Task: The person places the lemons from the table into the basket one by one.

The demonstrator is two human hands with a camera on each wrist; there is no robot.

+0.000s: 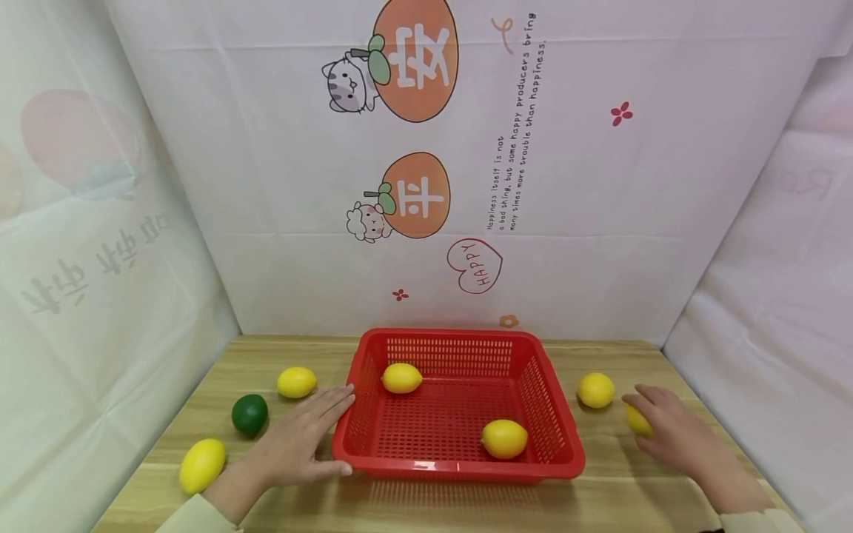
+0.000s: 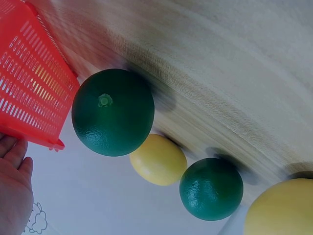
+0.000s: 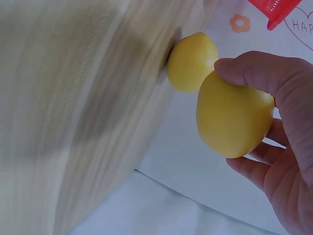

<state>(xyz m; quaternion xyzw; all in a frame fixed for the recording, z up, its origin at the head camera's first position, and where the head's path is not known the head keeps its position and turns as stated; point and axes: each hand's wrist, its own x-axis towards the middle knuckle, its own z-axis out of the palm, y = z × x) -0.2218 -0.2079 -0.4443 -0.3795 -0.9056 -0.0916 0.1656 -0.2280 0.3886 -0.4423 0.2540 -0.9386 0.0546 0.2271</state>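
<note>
In the head view, my right hand holds a yellow lemon at the table's right side. The right wrist view shows the thumb on one side of this lemon and fingers on the other. Another lemon lies beside it, nearer the basket. My left hand rests against the left rim of a red plastic basket, fingers extended. Inside the basket are two lemons, one at the back left and one at the front right.
Left of the basket lie a lemon, a dark green lime and a nearer lemon. A second green lime shows close to the basket in the left wrist view. White printed cloth encloses the wooden table.
</note>
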